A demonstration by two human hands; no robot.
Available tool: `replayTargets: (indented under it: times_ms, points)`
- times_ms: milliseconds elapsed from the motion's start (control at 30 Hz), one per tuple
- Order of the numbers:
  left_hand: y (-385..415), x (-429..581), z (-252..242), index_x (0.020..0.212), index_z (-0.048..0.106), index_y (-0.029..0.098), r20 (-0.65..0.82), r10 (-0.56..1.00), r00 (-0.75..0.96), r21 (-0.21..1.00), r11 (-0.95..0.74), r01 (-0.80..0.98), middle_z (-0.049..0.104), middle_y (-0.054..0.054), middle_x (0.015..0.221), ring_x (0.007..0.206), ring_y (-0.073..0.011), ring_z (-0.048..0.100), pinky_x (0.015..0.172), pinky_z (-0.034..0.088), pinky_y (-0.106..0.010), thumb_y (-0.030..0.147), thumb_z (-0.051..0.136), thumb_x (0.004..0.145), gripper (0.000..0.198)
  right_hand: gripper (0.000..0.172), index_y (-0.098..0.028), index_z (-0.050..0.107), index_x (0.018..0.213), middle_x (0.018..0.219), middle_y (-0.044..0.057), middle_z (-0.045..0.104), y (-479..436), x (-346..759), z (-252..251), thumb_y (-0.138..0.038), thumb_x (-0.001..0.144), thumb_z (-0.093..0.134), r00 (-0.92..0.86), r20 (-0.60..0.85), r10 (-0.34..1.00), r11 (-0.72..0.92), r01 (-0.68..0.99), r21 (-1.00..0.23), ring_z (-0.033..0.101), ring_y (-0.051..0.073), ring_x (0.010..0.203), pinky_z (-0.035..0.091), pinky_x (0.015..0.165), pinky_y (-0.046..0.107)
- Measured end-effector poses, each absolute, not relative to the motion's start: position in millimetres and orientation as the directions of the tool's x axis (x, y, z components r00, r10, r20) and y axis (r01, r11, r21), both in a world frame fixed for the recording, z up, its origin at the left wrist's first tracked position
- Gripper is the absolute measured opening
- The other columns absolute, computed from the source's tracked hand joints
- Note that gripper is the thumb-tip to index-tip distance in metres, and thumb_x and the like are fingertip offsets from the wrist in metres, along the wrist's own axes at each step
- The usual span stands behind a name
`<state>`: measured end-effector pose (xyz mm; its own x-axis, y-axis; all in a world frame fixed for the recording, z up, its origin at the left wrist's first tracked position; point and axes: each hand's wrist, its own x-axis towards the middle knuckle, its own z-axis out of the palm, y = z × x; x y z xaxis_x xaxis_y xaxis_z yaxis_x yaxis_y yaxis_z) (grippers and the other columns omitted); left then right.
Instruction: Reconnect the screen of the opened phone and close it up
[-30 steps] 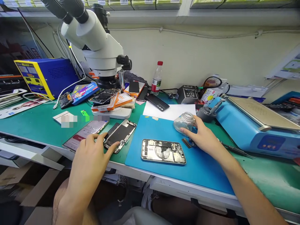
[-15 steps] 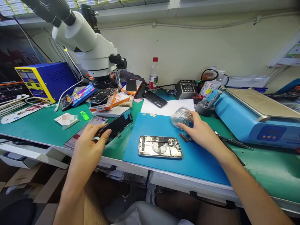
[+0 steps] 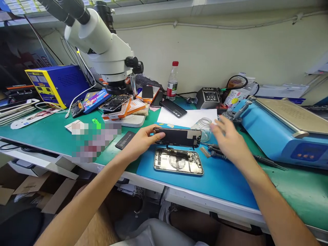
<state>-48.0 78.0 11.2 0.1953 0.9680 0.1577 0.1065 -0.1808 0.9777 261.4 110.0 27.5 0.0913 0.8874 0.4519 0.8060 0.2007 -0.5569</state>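
My left hand [image 3: 148,140] grips the left end of a phone screen [image 3: 176,137], thumb on its black inner side. The screen is held upright on its long edge, just behind and above an opened phone body [image 3: 178,162]. That body lies flat on the blue mat [image 3: 220,181], its circuit boards and round charging coil bared. To the right, my right hand [image 3: 228,140] hovers with its fingers apart and nothing in them, slightly blurred. Beside it stands a clear glass jar [image 3: 205,130], partly hidden behind the screen. A dark phone battery [image 3: 125,140] lies left of my left hand.
Screwdrivers [image 3: 217,152] lie right of the phone body. A blue heating plate machine [image 3: 287,136] fills the right side. Behind are a microscope [image 3: 102,48], a red-capped bottle [image 3: 173,81], a black phone back [image 3: 173,108] and a stack of phone boxes [image 3: 125,111].
My left hand has brought the screen rightward, from over the bench to above the phone body. My right hand has let go of the jar and moved right. The battery has come into view.
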Motion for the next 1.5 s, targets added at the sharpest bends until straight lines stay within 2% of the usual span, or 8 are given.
replayTargets:
  times_ms: [100,167,200,267,367,667,1167,1500]
  points:
    - [74.6,-44.0,13.8,0.097,0.072,0.019,0.168,0.964,0.206,0.972,-0.197,0.128,0.069,-0.001,0.096,0.094,-0.0190,0.061,0.089,0.045,-0.029,0.040,0.075,0.096,0.021,0.044,-0.022,0.054,0.143,0.137,0.018,0.074,94.6,255.0,37.3,-0.049,0.110,0.044,0.241,0.645,0.725,0.338,0.692,-0.638,0.074,0.030,0.124,0.060,0.107,0.049]
    - [72.5,-43.2,14.6,0.098,0.071,0.019,0.177,0.962,0.210,0.969,-0.208,0.135,0.070,-0.001,0.097,0.095,-0.0193,0.062,0.090,0.045,-0.029,0.038,0.073,0.098,0.019,0.032,-0.026,0.063,0.128,0.126,0.013,0.074,77.8,248.2,40.5,-0.045,0.111,0.044,0.252,0.730,0.636,0.429,0.671,-0.605,0.074,0.026,0.116,0.059,0.105,0.045]
    - [72.1,-43.1,14.3,0.100,0.071,0.019,0.182,0.960,0.211,0.967,-0.214,0.137,0.070,0.000,0.097,0.095,-0.0194,0.062,0.090,0.045,-0.029,0.038,0.072,0.099,0.018,0.024,-0.027,0.069,0.116,0.116,0.011,0.076,68.8,244.3,40.4,-0.041,0.110,0.051,0.185,0.774,0.606,0.504,0.663,-0.554,0.075,0.026,0.108,0.060,0.100,0.045]
    - [72.6,-42.8,11.9,0.102,0.071,0.020,0.195,0.956,0.218,0.964,-0.228,0.139,0.071,0.000,0.096,0.093,-0.0194,0.063,0.089,0.046,-0.029,0.038,0.071,0.099,0.018,0.011,-0.027,0.070,0.107,0.100,0.004,0.078,52.6,235.5,37.2,-0.026,0.105,0.059,-0.066,0.833,0.550,0.695,0.588,-0.413,0.077,0.022,0.093,0.061,0.087,0.040]
    - [75.1,-42.4,5.8,0.104,0.072,0.020,0.213,0.950,0.229,0.959,-0.248,0.138,0.072,0.000,0.097,0.093,-0.0200,0.063,0.089,0.047,-0.029,0.038,0.071,0.099,0.018,0.019,-0.025,0.066,0.104,0.096,-0.001,0.080,38.0,220.4,27.9,-0.009,0.100,0.057,-0.395,0.759,0.517,0.823,0.472,-0.316,0.077,0.015,0.089,0.059,0.079,0.032]
    - [77.1,-40.1,0.5,0.111,0.073,0.019,0.255,0.926,0.279,0.958,-0.282,0.060,0.076,-0.003,0.106,0.101,-0.0225,0.066,0.092,0.049,-0.031,0.038,0.068,0.102,0.022,0.016,-0.020,0.070,0.100,0.085,0.003,0.074,40.2,197.8,10.5,-0.011,0.100,0.057,-0.577,0.629,0.521,0.807,0.572,-0.145,0.063,0.018,0.073,0.047,0.067,0.036]
    - [76.1,-41.1,-2.7,0.110,0.071,0.020,0.247,0.924,0.291,0.965,-0.263,0.014,0.077,-0.004,0.111,0.106,-0.0242,0.069,0.092,0.052,-0.030,0.040,0.070,0.102,0.022,0.019,-0.020,0.072,0.110,0.100,0.006,0.080,42.3,198.9,5.3,-0.011,0.101,0.058,-0.587,0.577,0.568,0.774,0.619,-0.132,0.065,0.021,0.084,0.051,0.077,0.039]
    - [77.3,-39.8,-2.7,0.109,0.072,0.018,0.289,0.918,0.272,0.953,-0.304,0.014,0.077,-0.005,0.113,0.111,-0.0239,0.070,0.091,0.053,-0.028,0.029,0.068,0.102,0.014,0.020,-0.022,0.071,0.113,0.105,0.006,0.079,43.3,197.1,6.4,-0.014,0.103,0.057,-0.605,0.554,0.572,0.783,0.603,-0.150,0.069,0.021,0.091,0.056,0.081,0.039]
